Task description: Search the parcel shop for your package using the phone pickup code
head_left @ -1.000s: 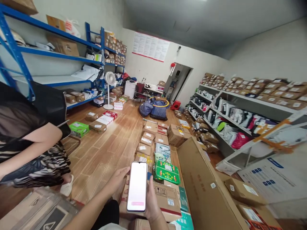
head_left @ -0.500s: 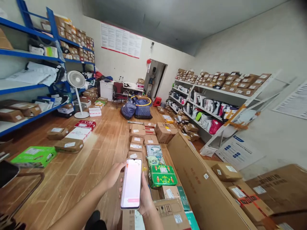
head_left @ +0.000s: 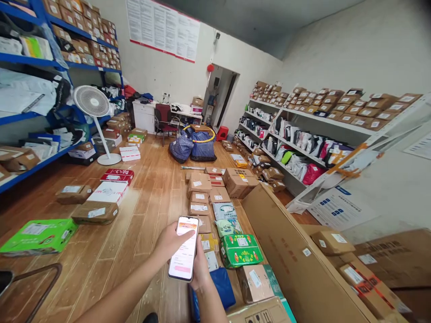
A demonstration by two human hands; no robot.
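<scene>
A smartphone [head_left: 183,262] with a lit white, orange and pink screen is held upright in front of me, low in the middle of the head view. My right hand [head_left: 200,269] grips it along its right edge, the fingers mostly hidden behind it. From the left, my left hand [head_left: 168,240] is closed at the phone's upper left edge, one digit stretched across the upper screen; its other fingers are largely hidden. Just beyond the phone run rows of parcels on the floor, among them a green package [head_left: 241,251] and a blue bag [head_left: 218,289].
A long cardboard box [head_left: 289,242] lies right of the parcel rows. Loaded white shelves [head_left: 303,157] line the right wall, blue shelves [head_left: 30,58] the left. A white fan [head_left: 90,101], a green box [head_left: 38,235] and dark blue sacks [head_left: 204,148] stand on the wooden floor.
My left hand has moved from the phone's upper left corner across its screen. The screen shows different content. The view has shifted, bringing the blue bag into sight.
</scene>
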